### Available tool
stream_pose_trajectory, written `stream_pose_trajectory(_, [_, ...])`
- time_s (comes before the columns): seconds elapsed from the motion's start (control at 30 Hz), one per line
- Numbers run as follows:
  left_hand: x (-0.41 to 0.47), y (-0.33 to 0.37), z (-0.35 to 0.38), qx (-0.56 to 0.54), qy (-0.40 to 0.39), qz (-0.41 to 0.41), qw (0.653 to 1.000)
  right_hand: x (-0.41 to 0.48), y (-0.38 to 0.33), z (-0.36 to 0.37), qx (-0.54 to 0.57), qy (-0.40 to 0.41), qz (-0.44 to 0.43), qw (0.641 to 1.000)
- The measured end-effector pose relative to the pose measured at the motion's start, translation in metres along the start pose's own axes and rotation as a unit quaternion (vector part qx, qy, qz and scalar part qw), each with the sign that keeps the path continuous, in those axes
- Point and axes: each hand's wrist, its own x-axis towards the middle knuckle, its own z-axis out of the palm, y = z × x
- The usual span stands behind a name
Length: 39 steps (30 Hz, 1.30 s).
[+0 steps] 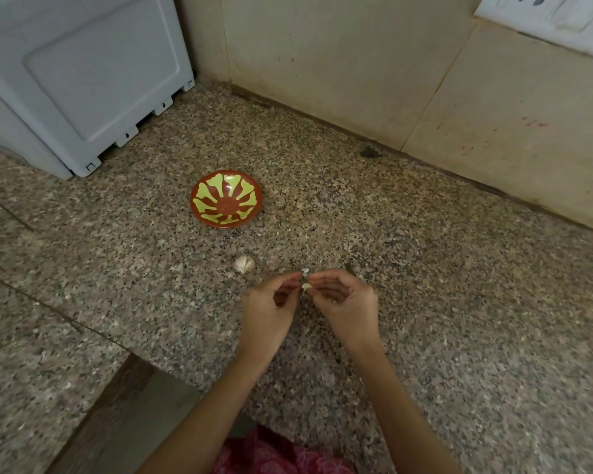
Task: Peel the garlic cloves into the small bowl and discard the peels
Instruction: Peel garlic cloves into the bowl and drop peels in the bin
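A small red bowl (pixel 226 198) with a yellow-green petal pattern sits on the speckled granite counter (pixel 425 268), with nothing inside it. A pale lump of garlic (pixel 244 263) lies on the counter between the bowl and my hands. My left hand (pixel 271 313) and my right hand (pixel 344 304) meet fingertip to fingertip over the counter, both pinching one small garlic clove (pixel 306 286). A white scrap of peel (pixel 305 270) sticks up just above the fingertips.
A white appliance (pixel 83 80) stands at the back left of the counter. Beige tiled wall (pixel 356 63) runs behind, with a switch plate (pixel 545 15) at the top right. The counter edge drops away at the lower left near a pink garment (pixel 271 453).
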Motion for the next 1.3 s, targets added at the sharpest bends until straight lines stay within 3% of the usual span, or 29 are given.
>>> stream_pose_trajectory(0.17, [-0.002, -0.001, 0.000, 0.003, -0.010, 0.048, 0.999, 0.000, 0.001, 0.001, -0.009, 0.003, -0.015, 1.000])
stream_pose_trajectory(0.33, [0.002, -0.006, 0.000, 0.000, 0.033, 0.072, 0.997, 0.007, -0.001, -0.002, -0.024, -0.011, -0.023, 0.999])
stream_pose_trajectory(0.57, [0.004, -0.012, -0.007, -0.031, 0.101, 0.043, 0.993, 0.056, -0.004, 0.003, -0.129, -0.048, -0.054, 0.989])
stream_pose_trajectory(0.83, [-0.013, -0.029, -0.014, -0.015, 0.087, -0.005, 0.996, 0.117, 0.001, 0.025, -0.237, -0.083, -0.086, 0.964])
stream_pose_trajectory(1.07, [-0.018, -0.027, -0.015, -0.013, 0.084, -0.017, 0.996, 0.088, 0.001, 0.010, -0.284, -0.062, -0.158, 0.944])
stream_pose_trajectory(1.3, [-0.025, -0.028, -0.018, -0.002, 0.101, -0.024, 0.995, 0.026, 0.020, 0.014, -0.385, -0.146, -0.155, 0.898])
